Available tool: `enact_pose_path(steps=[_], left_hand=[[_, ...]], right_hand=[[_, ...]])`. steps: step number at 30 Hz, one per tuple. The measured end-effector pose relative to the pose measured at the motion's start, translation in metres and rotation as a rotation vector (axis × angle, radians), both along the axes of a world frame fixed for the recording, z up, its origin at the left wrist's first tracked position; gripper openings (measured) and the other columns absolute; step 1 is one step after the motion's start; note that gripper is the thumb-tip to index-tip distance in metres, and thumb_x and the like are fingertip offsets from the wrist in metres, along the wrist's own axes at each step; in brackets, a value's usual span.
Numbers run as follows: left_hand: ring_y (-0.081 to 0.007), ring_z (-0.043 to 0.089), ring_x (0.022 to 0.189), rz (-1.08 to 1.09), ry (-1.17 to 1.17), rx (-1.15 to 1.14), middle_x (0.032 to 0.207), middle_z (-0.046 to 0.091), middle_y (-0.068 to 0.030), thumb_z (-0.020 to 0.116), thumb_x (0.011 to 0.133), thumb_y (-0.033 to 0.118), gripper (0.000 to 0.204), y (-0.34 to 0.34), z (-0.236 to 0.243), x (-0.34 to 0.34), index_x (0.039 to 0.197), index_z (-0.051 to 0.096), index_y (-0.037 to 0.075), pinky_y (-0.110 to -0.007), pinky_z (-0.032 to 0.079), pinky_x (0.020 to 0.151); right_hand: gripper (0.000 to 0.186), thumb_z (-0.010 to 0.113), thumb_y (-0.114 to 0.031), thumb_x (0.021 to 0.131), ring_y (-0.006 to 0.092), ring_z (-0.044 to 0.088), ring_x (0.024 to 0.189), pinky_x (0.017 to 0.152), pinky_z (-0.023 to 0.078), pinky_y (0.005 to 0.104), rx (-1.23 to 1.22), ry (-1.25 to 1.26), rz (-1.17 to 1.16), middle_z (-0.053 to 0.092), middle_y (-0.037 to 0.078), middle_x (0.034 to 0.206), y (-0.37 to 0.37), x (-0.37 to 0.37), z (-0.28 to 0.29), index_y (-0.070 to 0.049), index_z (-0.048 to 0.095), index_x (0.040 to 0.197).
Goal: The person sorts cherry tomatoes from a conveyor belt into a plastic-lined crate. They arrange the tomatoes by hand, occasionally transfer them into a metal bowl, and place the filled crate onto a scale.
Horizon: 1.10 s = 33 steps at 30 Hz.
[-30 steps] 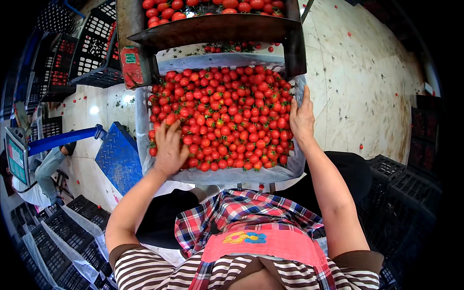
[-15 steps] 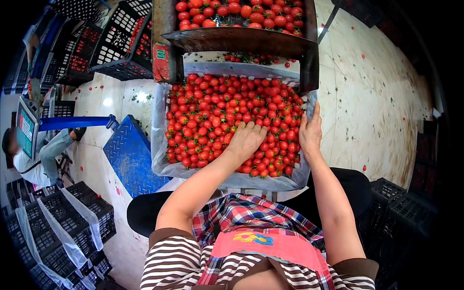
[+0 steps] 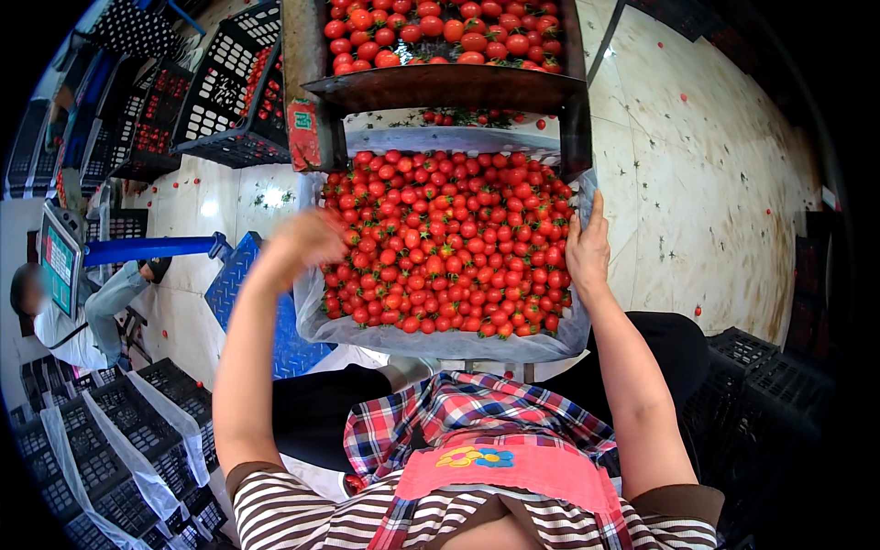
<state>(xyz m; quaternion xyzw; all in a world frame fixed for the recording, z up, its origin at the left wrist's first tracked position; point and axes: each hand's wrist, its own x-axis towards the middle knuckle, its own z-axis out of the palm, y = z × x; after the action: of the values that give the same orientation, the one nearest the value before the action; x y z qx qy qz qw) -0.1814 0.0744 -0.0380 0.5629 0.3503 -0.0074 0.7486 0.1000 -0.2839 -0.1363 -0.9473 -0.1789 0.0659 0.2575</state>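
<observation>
A lined crate (image 3: pixel 458 344) full of small red tomatoes (image 3: pixel 445 247), many with green caps, lies in front of me, its translucent liner folded over the sides. My left hand (image 3: pixel 307 240) is motion-blurred at the crate's left edge, over or beside the tomatoes; its fingers are too smeared to read. My right hand (image 3: pixel 587 243) grips the crate's right rim, fingers along the liner. Above the crate's far end stands a worn metal chute (image 3: pixel 449 82), its upper tray holding more red tomatoes.
Dark plastic crates (image 3: pixel 225 92) are stacked upper left, with more lower left (image 3: pixel 110 449) and right (image 3: pixel 742 367). A blue platform scale (image 3: pixel 252 284) with an arm and display (image 3: pixel 60 257) stands left. A seated person (image 3: pixel 101 312) is behind it. Stray tomatoes dot the floor.
My left hand went from the left of the tomatoes to their middle, then back left, lifting in a blur. My right hand stayed on the rim. The whole view has shifted somewhat.
</observation>
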Motion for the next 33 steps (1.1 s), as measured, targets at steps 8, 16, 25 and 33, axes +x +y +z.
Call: enact_pose_path(steps=[8, 16, 25, 33], left_hand=[[-0.0316, 0.057, 0.109, -0.344, -0.162, 1.164, 0.118, 0.061, -0.0146, 0.065, 0.084, 0.007, 0.038, -0.099, -0.052, 0.074, 0.121, 0.060, 0.004, -0.041, 0.046, 0.097], [-0.0418, 0.026, 0.136, -0.378, 0.008, 1.310, 0.145, 0.036, -0.0177, 0.067, 0.082, 0.039, 0.060, -0.207, -0.113, 0.203, 0.137, 0.047, 0.028, -0.066, 0.023, 0.105], [-0.0321, 0.036, 0.133, -0.619, -0.124, 1.372, 0.133, 0.049, -0.0146, 0.063, 0.082, 0.039, 0.038, -0.263, -0.091, 0.138, 0.110, 0.063, 0.012, -0.065, 0.017, 0.107], [-0.0350, 0.041, 0.126, -0.867, -0.277, 1.449, 0.124, 0.053, -0.0077, 0.067, 0.077, 0.036, 0.025, -0.169, -0.071, 0.065, 0.096, 0.067, 0.019, -0.056, 0.028, 0.109]], right_hand=[[0.064, 0.051, -0.028, 0.097, 0.0459, 0.060, 0.089, 0.079, 0.049, 0.0529, 0.013, -0.003, -0.020, 0.052, 0.024, 0.108, -0.001, 0.000, -0.001, -0.017, 0.019, 0.151], [0.065, 0.051, -0.028, 0.097, 0.0456, 0.058, 0.094, 0.082, 0.048, 0.0516, 0.011, 0.023, -0.008, 0.052, 0.024, 0.109, 0.004, -0.004, 0.007, -0.017, 0.018, 0.151], [0.061, 0.047, -0.035, 0.099, 0.0463, 0.058, 0.098, 0.085, 0.047, 0.0512, 0.094, 0.039, -0.032, 0.053, 0.026, 0.111, 0.001, -0.002, 0.004, -0.015, 0.022, 0.150], [0.061, 0.048, -0.036, 0.098, 0.0467, 0.057, 0.098, 0.086, 0.047, 0.0512, 0.090, 0.037, -0.025, 0.053, 0.026, 0.112, 0.001, 0.000, 0.003, -0.014, 0.023, 0.150]])
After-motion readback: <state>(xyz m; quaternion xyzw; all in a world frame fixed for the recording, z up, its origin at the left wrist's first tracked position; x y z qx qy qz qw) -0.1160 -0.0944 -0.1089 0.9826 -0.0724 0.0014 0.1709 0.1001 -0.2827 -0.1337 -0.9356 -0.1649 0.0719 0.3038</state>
